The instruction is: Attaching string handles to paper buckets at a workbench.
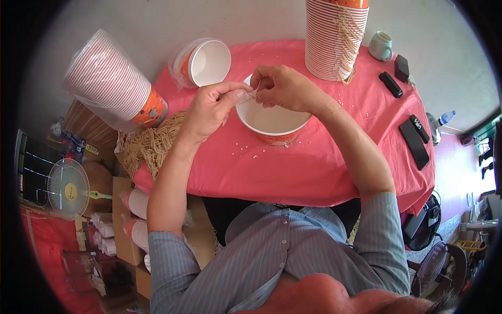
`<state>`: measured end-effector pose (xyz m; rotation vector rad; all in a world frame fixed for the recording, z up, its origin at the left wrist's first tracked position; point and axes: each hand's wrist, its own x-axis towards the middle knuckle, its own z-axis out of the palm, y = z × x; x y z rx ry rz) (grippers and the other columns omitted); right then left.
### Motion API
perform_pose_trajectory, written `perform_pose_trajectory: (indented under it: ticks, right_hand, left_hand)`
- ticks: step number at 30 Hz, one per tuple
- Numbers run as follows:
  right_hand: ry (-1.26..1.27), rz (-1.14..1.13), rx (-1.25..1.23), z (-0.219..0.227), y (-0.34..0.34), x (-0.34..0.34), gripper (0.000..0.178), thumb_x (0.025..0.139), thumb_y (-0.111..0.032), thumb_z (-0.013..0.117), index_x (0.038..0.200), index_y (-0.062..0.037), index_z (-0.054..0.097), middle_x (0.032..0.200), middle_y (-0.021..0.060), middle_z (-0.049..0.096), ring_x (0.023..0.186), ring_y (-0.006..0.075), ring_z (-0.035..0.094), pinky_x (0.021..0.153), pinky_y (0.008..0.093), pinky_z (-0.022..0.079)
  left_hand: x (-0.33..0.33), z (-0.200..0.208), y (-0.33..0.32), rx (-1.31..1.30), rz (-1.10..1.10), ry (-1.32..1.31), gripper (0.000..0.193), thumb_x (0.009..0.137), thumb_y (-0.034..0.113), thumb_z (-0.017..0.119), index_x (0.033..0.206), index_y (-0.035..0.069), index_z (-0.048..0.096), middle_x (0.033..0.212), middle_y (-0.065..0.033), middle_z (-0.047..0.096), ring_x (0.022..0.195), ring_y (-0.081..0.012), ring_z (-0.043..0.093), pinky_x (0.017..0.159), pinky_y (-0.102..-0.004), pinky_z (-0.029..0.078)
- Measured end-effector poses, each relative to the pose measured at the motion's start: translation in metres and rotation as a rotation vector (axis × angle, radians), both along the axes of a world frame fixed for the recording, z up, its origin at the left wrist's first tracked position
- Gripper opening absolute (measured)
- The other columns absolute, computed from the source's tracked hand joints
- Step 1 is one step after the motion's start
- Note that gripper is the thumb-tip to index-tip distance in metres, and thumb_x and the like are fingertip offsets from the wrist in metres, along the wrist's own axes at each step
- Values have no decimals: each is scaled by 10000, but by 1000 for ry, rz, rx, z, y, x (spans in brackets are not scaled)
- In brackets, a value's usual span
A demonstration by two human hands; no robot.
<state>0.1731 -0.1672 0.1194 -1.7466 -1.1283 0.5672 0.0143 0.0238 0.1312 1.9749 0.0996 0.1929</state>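
Note:
A white-lined paper bucket [272, 123] with an orange outside stands upright before me on the table. Over its far left rim my left hand [212, 107] and my right hand [285, 89] meet, both closed in a pinch. Between the fingertips runs a thin pale cord [249, 98]; its ends are hidden by the fingers. Left of my left forearm lies a heap of beige cords [151, 142]. A tall stack of paper buckets [327, 39] with cords hanging down its side rises beyond my right hand.
Another bagged bucket stack [107, 78] leans at the left. A wrapped white-lined bucket [210, 63] lies tipped at the back. Small white beads [255, 156] dot the pink tablecloth [261, 183]. On the right are a mint mug [381, 46], a black phone [414, 144] and small black devices.

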Motion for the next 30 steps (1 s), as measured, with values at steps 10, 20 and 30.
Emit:
perform_pose_trajectory:
  ticks: [10,20,30]
  right_hand:
    - [-9,36,-62,1,1,0,268,951,-101,679,1202,-8,695,933,83,791,834,163,764,766,334,613]
    - [-64,-3,22,1,-1,1,234,956,-83,691,1165,17,662,934,98,791,836,160,762,777,334,616]
    - [-72,-45,36,5,-4,0,226,953,-90,695,1152,14,665,935,97,790,837,160,771,781,331,621]
  left_hand:
    - [-4,6,-3,198,47,-74,235,1113,130,661,1277,-11,754,844,31,681,717,-52,568,673,-262,490]
    - [-19,34,-24,740,117,-192,443,973,241,807,1292,-31,666,1274,-165,719,946,-295,766,866,-441,590]
    - [5,0,-27,695,167,-160,177,1063,170,701,1062,-3,738,1095,-157,740,955,-363,753,827,-460,587]
